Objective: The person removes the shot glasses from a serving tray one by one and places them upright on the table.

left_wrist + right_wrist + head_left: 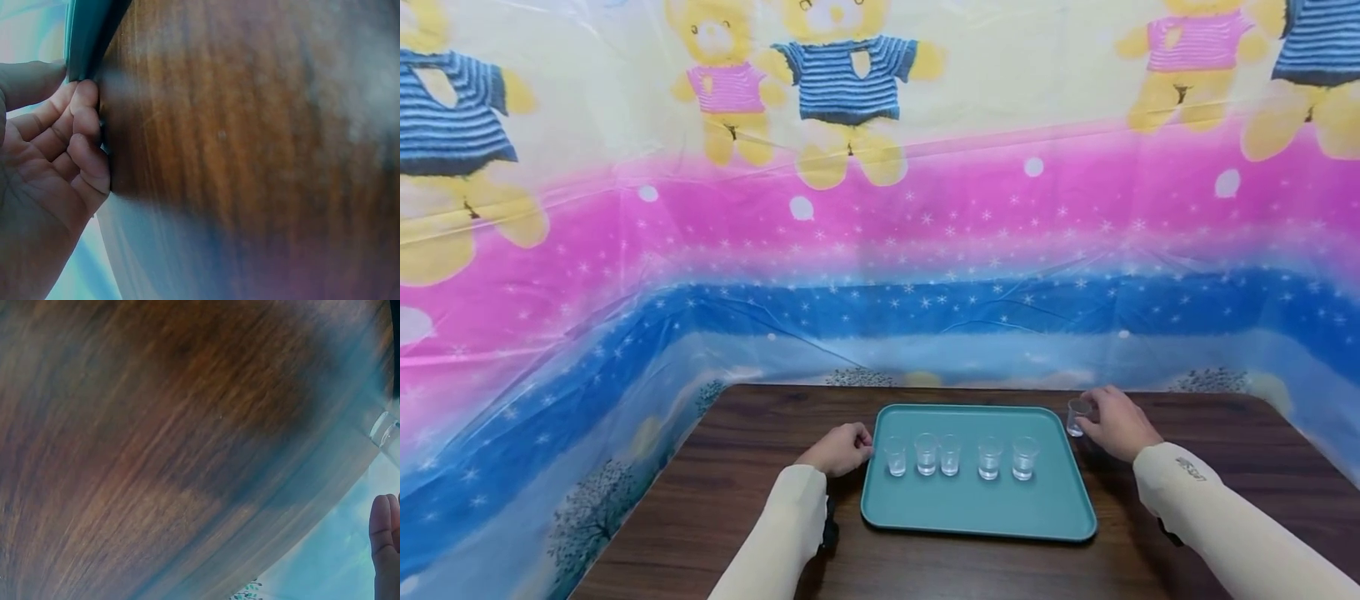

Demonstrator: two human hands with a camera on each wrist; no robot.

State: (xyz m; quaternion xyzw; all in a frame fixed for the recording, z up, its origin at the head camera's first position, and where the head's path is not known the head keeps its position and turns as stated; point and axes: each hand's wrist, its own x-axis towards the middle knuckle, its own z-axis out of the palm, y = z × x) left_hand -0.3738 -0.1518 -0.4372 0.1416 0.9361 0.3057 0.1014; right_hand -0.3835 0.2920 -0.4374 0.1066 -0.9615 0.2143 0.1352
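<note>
My right hand (pixel 1116 423) curls its grip round a small clear cup (pixel 1077 417) standing upright on the bench (pixel 737 467), just off the teal tray's (pixel 970 517) far right corner. My left hand (pixel 838 448), fingers curled, pinches the tray's left rim. Five cups (pixel 958 457) line the tray, leftward of my right hand.

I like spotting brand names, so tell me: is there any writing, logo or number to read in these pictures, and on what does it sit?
Small dark print on the cream right sleeve: too small and blurred to read.
Nothing else bears text: not the teal plastic tray, the small clear glasses, the dark wooden table or the teddy-bear patterned plastic sheet behind.
The wrist views show no writing.
</note>
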